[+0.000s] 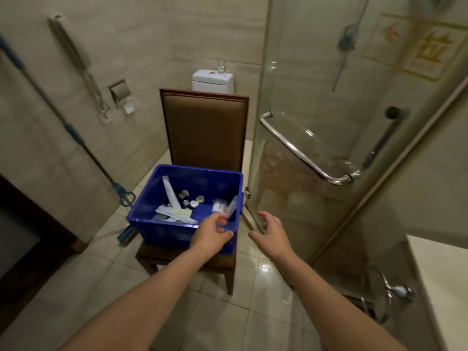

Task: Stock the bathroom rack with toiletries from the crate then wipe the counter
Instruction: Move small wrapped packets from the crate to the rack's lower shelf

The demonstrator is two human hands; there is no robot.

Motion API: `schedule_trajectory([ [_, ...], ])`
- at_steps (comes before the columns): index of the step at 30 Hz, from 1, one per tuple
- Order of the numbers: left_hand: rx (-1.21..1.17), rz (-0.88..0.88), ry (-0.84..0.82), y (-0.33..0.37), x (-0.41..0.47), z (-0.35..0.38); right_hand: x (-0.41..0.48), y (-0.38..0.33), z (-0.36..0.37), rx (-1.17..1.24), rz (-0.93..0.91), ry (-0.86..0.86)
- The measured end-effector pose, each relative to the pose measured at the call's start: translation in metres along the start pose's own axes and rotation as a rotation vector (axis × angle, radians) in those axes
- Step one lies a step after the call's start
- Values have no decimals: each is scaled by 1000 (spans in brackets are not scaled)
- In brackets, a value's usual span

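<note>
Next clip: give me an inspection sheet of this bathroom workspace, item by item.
Surface: brown upholstered wooden chair, its seat bearing the crate; glossy tiled floor below.
Job's things: blue plastic crate holding white sachets and small bottles; pale counter at the right edge; rack: nothing seen.
Clutter: blue-handled mop leaning on the left wall.
Hands: left hand has its fingers curled at the crate's near rim, grip unclear; right hand has its fingers spread beside the crate, holding nothing.
Cables: coiled cord hanging from the wall phone handset.
Surroundings: white toilet with a clear glass on its tank; glass shower door with a chrome handle.
</note>
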State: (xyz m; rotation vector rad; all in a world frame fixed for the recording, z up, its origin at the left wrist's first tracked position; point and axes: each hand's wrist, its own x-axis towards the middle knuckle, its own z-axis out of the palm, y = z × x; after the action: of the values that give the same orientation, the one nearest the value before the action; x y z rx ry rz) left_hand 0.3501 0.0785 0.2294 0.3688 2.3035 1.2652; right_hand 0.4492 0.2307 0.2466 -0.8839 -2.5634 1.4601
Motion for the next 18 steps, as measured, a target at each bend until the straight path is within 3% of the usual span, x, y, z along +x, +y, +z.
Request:
schedule_trajectory([
  [8, 2, -32, 71, -37, 40, -76, 52, -48, 72, -8, -32, -79],
  [18, -74, -138, 44, -66, 97, -95, 118, -57, 100, -60, 48, -132],
])
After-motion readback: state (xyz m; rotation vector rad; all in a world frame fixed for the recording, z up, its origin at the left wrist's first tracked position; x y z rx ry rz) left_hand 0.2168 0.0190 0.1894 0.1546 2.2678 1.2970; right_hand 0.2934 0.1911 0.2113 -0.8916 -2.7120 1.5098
